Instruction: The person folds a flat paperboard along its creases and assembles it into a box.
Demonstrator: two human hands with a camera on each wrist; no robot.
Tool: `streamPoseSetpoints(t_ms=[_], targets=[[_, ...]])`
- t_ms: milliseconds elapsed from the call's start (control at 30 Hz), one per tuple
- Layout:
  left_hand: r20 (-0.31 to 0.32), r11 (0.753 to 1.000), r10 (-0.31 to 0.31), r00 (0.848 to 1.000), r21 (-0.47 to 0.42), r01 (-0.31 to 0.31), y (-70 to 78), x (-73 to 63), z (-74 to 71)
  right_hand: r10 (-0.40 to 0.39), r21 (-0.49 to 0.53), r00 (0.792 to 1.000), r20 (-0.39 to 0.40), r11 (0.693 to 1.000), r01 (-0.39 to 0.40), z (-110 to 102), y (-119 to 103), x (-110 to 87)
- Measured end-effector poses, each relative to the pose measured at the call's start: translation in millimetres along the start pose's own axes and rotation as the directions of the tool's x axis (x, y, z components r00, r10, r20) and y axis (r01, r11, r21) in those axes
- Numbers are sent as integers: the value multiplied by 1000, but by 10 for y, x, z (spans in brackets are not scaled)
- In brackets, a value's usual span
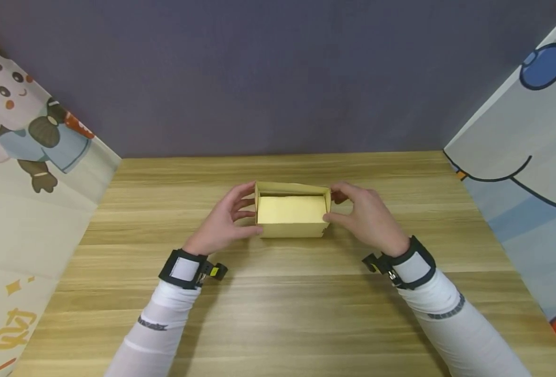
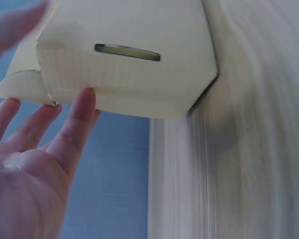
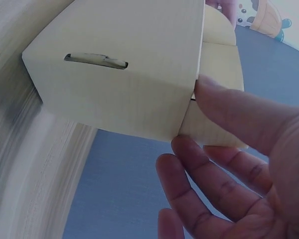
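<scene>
A small pale-yellow cardboard box (image 1: 292, 230) stands on the table between both hands. Its top panel (image 1: 292, 209) lies flat, and a raised cardboard edge (image 1: 292, 187) rises along the far side with a narrow gap in front. My left hand (image 1: 223, 217) is at the box's left end; its nearly straight fingertips touch the side in the left wrist view, below a slot (image 2: 127, 52). At the right end, my right hand (image 1: 364, 214) pinches the upper edge, its thumb (image 3: 229, 107) on the near corner and fingertips against the side. The box's inside is hidden.
The wood-grain tabletop (image 1: 282, 314) spreads around the box. A dark blue-grey panel (image 1: 278, 78) rises behind it. Cartoon-printed panels border the left (image 1: 37, 131) and right (image 1: 518, 157) sides. Each wrist wears a black strap with a small camera.
</scene>
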State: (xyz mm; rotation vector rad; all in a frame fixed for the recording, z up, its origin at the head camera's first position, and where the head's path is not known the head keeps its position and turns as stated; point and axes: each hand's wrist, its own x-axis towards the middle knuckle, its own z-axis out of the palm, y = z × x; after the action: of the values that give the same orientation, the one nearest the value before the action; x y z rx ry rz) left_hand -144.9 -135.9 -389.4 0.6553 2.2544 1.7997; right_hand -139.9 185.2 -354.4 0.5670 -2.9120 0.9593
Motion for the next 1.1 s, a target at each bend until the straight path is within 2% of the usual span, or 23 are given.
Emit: streamPoseSetpoints(t_ms=[133,267,500,733,933,1100], targets=[[-26,1000,10,1000,15,-10,106,-11,58,-28,31,1000,0,999,28,15,13,5],[-46,1000,10,999,24,-9,132,-12,82,-38,73,999,10,997,37,38,19,2],[-73,1000,-7,997,24,9,142,-10,102,26,115,999,42,993,-31,40,56,0],[-114,996,0,993,90,10,157,-13,122,72,249,994,78,964,-89,11,98,47],[-125,992,-19,992,120,34,190,-21,122,129,269,989,69,953,-143,27,99,96],[-154,990,-34,987,133,55,248,-29,136,141,301,988,58,941,-152,32,85,119]])
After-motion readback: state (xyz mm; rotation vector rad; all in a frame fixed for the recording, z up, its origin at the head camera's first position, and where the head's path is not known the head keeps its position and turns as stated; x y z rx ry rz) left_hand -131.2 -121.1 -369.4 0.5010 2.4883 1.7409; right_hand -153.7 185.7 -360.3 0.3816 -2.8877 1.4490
